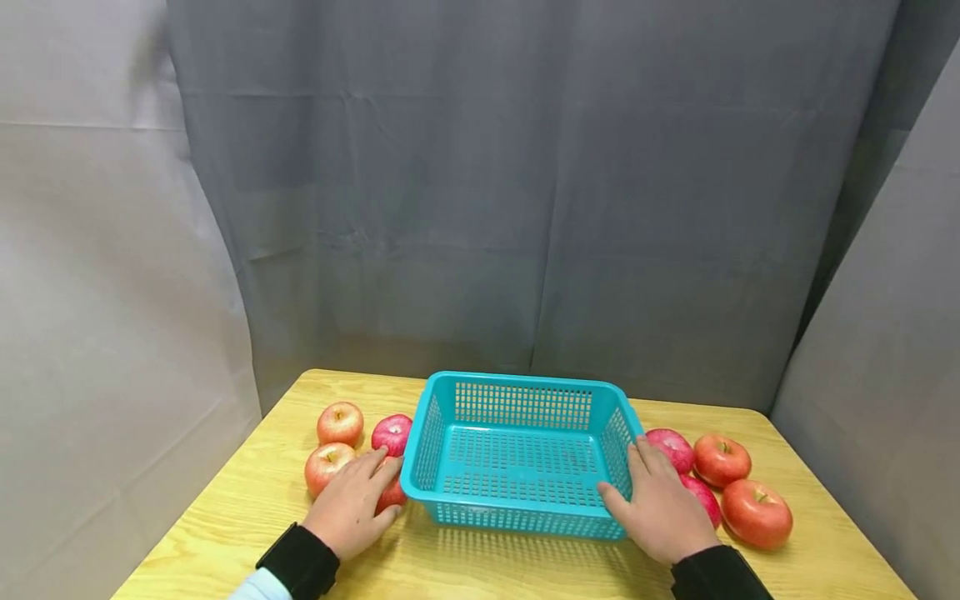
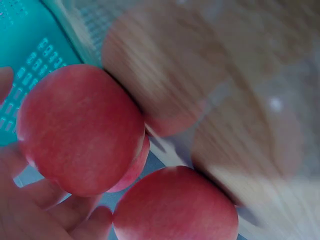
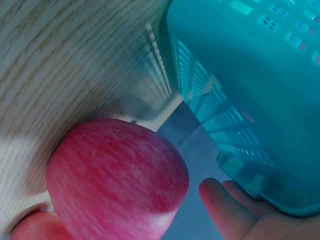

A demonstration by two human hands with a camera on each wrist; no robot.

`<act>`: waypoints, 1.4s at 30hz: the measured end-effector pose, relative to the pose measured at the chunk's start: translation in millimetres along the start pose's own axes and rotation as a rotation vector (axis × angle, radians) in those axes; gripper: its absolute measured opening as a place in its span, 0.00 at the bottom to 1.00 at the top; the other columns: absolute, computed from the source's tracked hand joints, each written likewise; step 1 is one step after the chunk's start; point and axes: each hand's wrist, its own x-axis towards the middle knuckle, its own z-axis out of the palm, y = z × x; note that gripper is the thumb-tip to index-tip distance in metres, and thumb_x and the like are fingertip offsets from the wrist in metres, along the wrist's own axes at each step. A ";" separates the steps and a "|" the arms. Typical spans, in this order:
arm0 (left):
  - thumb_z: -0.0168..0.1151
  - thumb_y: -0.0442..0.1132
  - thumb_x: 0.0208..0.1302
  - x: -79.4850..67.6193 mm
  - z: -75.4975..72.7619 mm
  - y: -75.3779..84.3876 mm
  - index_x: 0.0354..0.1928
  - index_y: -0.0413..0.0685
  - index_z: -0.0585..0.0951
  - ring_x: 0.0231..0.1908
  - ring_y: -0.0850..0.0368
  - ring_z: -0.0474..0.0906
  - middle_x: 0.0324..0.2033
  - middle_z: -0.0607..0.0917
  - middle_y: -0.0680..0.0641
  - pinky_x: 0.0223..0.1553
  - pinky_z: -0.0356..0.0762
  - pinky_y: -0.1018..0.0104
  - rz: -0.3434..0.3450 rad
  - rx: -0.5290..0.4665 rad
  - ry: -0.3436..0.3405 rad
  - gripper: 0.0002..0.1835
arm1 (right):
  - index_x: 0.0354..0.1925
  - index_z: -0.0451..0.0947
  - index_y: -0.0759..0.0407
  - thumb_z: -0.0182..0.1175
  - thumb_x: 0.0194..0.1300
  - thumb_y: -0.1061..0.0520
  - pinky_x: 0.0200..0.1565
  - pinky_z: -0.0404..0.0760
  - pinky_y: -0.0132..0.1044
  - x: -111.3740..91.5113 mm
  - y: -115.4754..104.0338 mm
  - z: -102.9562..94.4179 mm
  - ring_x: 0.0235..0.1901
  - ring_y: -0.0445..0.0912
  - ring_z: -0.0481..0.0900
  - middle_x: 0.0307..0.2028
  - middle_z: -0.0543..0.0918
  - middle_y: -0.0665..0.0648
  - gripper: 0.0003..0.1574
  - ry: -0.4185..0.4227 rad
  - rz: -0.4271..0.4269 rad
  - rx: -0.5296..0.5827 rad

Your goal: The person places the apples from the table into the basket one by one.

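Note:
A turquoise plastic basket (image 1: 521,515) stands on the wooden table between the two hands. My left hand (image 1: 352,506) reaches over a red apple (image 1: 392,493) beside the basket's left wall. Its fingers (image 2: 42,192) lie along that apple (image 2: 80,130), with the thumb a little apart from it. At the basket's right rim, my right hand (image 1: 663,508) holds on, thumb inside and fingers over the rim. A pink-red apple (image 3: 117,177) sits close to this hand in the right wrist view. The palm of each hand is hidden.
On the left are more apples: one at the back (image 1: 341,423), a paler one (image 1: 328,465) and a pink one (image 1: 392,434). Several apples (image 1: 756,512) cluster right of the basket. Grey curtains (image 1: 480,208) hang behind and at both sides of the table (image 1: 465,575).

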 end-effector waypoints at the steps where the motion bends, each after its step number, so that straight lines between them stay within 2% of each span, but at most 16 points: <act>1: 0.67 0.53 0.54 -1.0 0.8 -0.2 0.64 0.53 0.71 0.60 0.45 0.63 0.61 0.71 0.41 0.59 0.66 0.44 -0.005 -0.003 -0.004 0.35 | 0.66 0.55 0.74 0.42 0.63 0.23 0.57 0.63 0.67 -1.4 -0.4 2.1 0.65 0.66 0.50 0.68 0.53 0.72 0.61 -0.002 0.007 0.003; 11: 0.69 0.51 0.52 -7.7 1.9 -7.4 0.61 0.52 0.74 0.59 0.44 0.64 0.60 0.72 0.40 0.57 0.68 0.43 -0.039 0.019 0.016 0.33 | 0.66 0.56 0.73 0.40 0.62 0.22 0.59 0.61 0.66 -1.8 -9.7 13.5 0.65 0.65 0.49 0.68 0.54 0.72 0.61 0.001 0.030 0.023; 20: 0.69 0.53 0.51 -8.7 5.7 -6.1 0.62 0.52 0.72 0.57 0.43 0.66 0.60 0.72 0.40 0.55 0.70 0.43 -0.069 0.023 -0.016 0.35 | 0.66 0.57 0.73 0.40 0.62 0.21 0.58 0.63 0.65 0.9 -10.6 10.5 0.66 0.64 0.49 0.68 0.55 0.71 0.61 0.029 0.016 -0.005; 28: 0.72 0.51 0.49 -7.5 6.7 1.3 0.61 0.51 0.73 0.56 0.41 0.68 0.59 0.73 0.39 0.54 0.70 0.41 -0.077 -0.035 -0.074 0.35 | 0.65 0.58 0.74 0.42 0.60 0.21 0.57 0.64 0.66 -5.3 -10.5 6.9 0.65 0.65 0.51 0.67 0.56 0.72 0.63 0.001 0.030 -0.015; 37: 0.69 0.51 0.51 -5.3 4.3 0.6 0.60 0.52 0.73 0.55 0.42 0.69 0.59 0.73 0.40 0.54 0.71 0.43 -0.045 -0.040 -0.036 0.33 | 0.66 0.56 0.74 0.41 0.60 0.20 0.56 0.64 0.67 -5.4 -7.5 5.7 0.65 0.65 0.50 0.68 0.54 0.73 0.64 -0.016 0.046 -0.012; 42: 0.68 0.52 0.52 -4.4 4.7 -2.1 0.62 0.53 0.72 0.55 0.43 0.69 0.60 0.73 0.41 0.52 0.73 0.44 -0.050 -0.041 -0.025 0.34 | 0.66 0.56 0.74 0.41 0.61 0.21 0.56 0.64 0.66 -3.2 -7.4 3.0 0.65 0.65 0.50 0.68 0.55 0.72 0.63 0.008 0.035 -0.014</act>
